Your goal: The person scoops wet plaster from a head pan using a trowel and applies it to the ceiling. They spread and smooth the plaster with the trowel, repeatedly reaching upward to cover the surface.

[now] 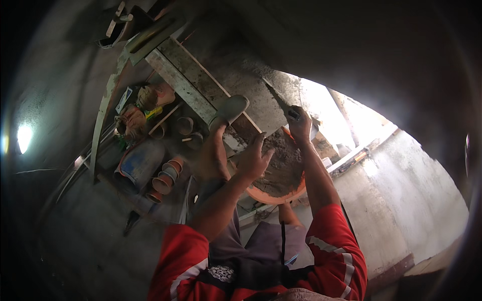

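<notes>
An orange tub [275,199] of wet grey mortar [285,165] stands in front of me. My right hand [301,124] is closed around the handle of a trowel [275,95], just beyond the tub's far right side. The trowel's thin blade points up and left along a grey cement surface [251,93]; I cannot tell whether it touches. Over the tub's left part is my left hand [254,159], its fingers apart and nothing in them. Its fingertips are close to the end of a wooden plank.
My shod foot [232,109] rests on the long planks [188,80] running up to the left. Left of them are stacked orange cups [165,179], a blue-stained container [142,163] and several bags [133,120]. Bright light falls beyond the wall edge [364,150] at right.
</notes>
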The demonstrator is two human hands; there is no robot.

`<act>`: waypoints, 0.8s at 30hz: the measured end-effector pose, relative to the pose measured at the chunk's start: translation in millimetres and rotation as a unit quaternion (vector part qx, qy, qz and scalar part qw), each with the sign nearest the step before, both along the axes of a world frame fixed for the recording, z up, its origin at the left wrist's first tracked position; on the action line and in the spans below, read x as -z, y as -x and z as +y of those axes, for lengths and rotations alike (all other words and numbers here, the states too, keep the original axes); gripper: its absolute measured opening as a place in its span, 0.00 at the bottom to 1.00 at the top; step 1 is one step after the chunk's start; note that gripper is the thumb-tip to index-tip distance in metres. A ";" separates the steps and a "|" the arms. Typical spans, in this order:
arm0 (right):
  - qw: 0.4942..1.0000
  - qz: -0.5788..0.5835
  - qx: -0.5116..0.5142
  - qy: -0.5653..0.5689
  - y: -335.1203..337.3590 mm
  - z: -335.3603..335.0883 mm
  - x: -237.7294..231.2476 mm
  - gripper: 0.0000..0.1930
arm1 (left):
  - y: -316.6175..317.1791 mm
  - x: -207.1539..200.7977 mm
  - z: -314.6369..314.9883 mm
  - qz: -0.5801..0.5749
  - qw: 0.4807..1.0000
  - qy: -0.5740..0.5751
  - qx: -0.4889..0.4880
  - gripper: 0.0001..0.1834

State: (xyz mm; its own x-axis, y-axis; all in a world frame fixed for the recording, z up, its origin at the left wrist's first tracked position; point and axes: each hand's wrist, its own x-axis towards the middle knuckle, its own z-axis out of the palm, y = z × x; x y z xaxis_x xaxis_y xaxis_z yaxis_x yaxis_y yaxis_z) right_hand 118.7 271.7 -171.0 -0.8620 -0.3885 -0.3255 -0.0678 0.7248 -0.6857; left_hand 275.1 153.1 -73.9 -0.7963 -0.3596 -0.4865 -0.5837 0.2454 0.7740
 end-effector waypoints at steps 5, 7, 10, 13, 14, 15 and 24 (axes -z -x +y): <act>0.996 0.029 0.076 0.039 -14.0 19.7 -120.2 0.14 | -9.7 -14.3 16.9 -0.001 1.000 0.013 0.022 0.31; 0.989 0.042 0.096 0.103 -24.1 49.1 -179.5 0.15 | 3.5 -34.4 33.1 0.048 0.997 0.039 0.038 0.33; 0.974 0.104 0.132 0.150 -32.1 87.3 -288.0 0.16 | 29.3 -102.0 55.4 0.138 0.988 0.019 0.064 0.39; 0.960 0.219 0.105 0.141 -40.6 140.2 -377.5 0.14 | 40.2 -142.9 102.0 0.204 0.968 0.051 0.137 0.44; 0.962 0.213 0.121 0.123 -44.6 149.3 -420.1 0.15 | 49.0 -163.1 117.4 0.252 0.952 0.036 0.170 0.45; 0.959 0.224 0.133 0.114 -51.7 166.5 -445.3 0.15 | 58.2 -189.5 136.0 0.298 0.934 0.015 0.195 0.43; 0.862 0.411 0.244 0.168 -77.5 236.0 -579.5 0.23 | 104.8 -335.0 225.0 0.408 0.856 -0.058 0.313 0.26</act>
State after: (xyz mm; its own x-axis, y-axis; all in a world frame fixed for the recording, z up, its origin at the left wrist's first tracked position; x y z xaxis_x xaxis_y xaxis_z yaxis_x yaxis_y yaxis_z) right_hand 196.2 507.7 408.5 -0.8351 0.1324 0.5339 -0.3743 0.5747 -0.7278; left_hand 170.2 378.1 261.1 -0.9069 0.2737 0.3204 0.3807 0.2060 0.9015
